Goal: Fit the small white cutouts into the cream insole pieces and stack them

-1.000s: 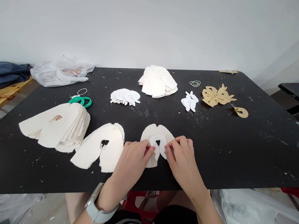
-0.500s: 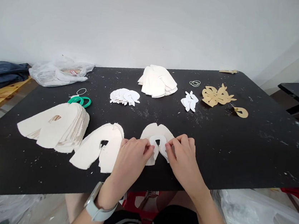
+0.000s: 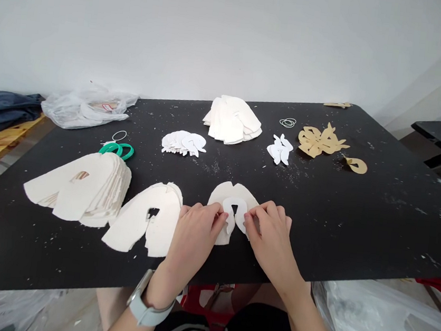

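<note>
In front of me lies a cream arch-shaped cutout (image 3: 232,190) with a notch at its top and a slit below. On it rests a smaller white horseshoe-shaped piece (image 3: 236,203), its dark central opening over the slit. My left hand (image 3: 196,232) pinches the small piece's left edge between thumb and fingers. At its right edge, my right hand (image 3: 270,234) does the same. Close by my left hand is a short stack of similar cream cutouts (image 3: 129,227), partly covered by that hand.
A thick cutout stack (image 3: 78,186) and green-handled scissors (image 3: 117,149) lie left. Further back are another cream stack (image 3: 233,120), small white pieces (image 3: 183,143), more white shapes (image 3: 280,150), tan paper shapes (image 3: 319,140), rubber bands (image 3: 288,123) and a plastic bag (image 3: 87,108).
The small white piece has shifted slightly right and up on the cream cutout. Both hands stay pinched at its edges, with the right hand a little further right.
</note>
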`<act>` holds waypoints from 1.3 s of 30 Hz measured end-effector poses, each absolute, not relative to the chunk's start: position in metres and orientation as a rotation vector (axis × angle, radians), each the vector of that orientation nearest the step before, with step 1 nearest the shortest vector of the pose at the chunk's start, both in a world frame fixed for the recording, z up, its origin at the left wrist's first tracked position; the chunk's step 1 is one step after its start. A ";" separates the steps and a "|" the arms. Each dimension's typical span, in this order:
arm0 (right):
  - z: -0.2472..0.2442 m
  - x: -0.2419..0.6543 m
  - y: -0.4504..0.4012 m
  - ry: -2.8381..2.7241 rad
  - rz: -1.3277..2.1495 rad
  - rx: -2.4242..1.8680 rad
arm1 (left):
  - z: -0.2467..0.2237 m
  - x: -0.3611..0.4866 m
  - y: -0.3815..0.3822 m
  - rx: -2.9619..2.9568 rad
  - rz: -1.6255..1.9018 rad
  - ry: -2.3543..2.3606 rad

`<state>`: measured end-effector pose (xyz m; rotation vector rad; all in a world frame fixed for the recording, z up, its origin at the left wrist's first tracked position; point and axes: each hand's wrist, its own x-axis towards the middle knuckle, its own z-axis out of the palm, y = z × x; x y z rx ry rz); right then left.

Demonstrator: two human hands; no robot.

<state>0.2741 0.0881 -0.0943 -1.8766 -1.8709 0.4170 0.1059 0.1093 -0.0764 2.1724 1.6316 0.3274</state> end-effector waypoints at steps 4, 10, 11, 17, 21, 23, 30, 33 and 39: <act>-0.097 0.273 0.090 -1.852 0.422 -1.894 | -0.079 0.107 0.111 2.172 0.327 1.643; -0.098 0.272 0.091 -1.845 0.412 -1.919 | -0.079 0.109 0.112 2.165 0.323 1.652; -0.099 0.272 0.091 -1.848 0.404 -1.924 | -0.079 0.109 0.111 2.163 0.328 1.651; -0.101 0.271 0.092 -1.853 0.370 -1.927 | -0.079 0.108 0.111 2.160 0.346 1.646; -0.102 0.271 0.092 -1.849 0.349 -1.931 | -0.079 0.108 0.111 2.143 0.334 1.650; -0.103 0.270 0.092 -1.849 0.334 -1.928 | -0.079 0.109 0.112 2.137 0.328 1.652; -0.103 0.271 0.092 -1.846 0.337 -1.925 | -0.079 0.108 0.112 2.145 0.335 1.634; -0.102 0.271 0.091 -1.849 0.358 -1.924 | -0.078 0.107 0.113 2.152 0.324 1.612; -0.102 0.272 0.092 -1.844 0.352 -1.926 | -0.077 0.107 0.113 2.156 0.302 1.597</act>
